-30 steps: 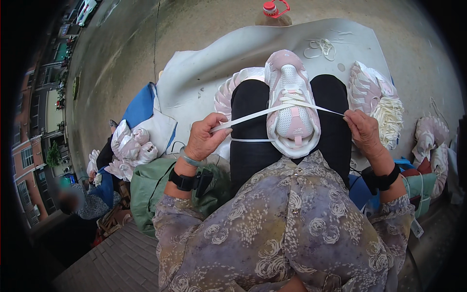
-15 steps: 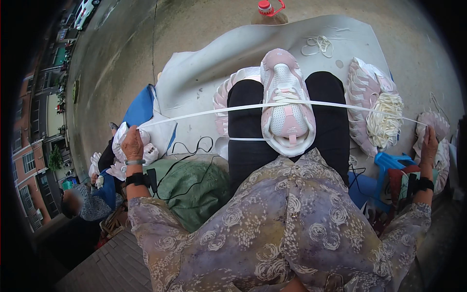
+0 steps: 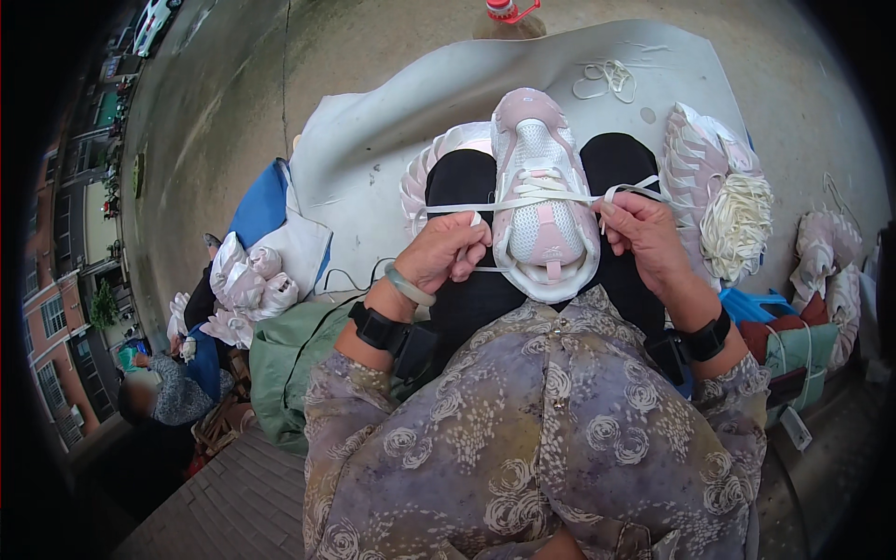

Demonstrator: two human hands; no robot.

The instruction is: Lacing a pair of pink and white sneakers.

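Nearest the camera: patterned purple blouse [image 3: 551,429], both forearms coming in from below, each with a black wristband; the left wrist also has a pale green bangle [image 3: 408,286]. Left hand [image 3: 446,254] is curled shut, pinching the white lace [image 3: 457,207] just left of the shoe. Right hand [image 3: 644,235] is likewise closed, fingers pinching the other lace end, which loops up just right of the shoe. Shoe [image 3: 544,191] is a pink and white sneaker sitting on the lap between the two black-trousered thighs, between the hands. Long axis runs straight away from the person: heel opening toward the body, toe pointing away, sole down, upper facing the camera. The lace runs crosswise over the upper, roughly level, taut on the left side. Left of the lap: a green bag [image 3: 285,350], contents not visible, and past it a bundle of pale stuffed shoes [image 3: 245,289] against a blue bag [image 3: 264,201]. Right side: a green and red bag [image 3: 795,347] with more pink shoes [image 3: 833,271] beside it, cannot tell whether they are inside or on top. Further out, a grey sheet [image 3: 448,103] on the concrete holds another pink shoe [image 3: 695,159] lying beside a hank of white laces [image 3: 737,215], plus a loose lace bundle [image 3: 605,77]. Farthest: a red-capped bottle [image 3: 509,11] at the top edge.
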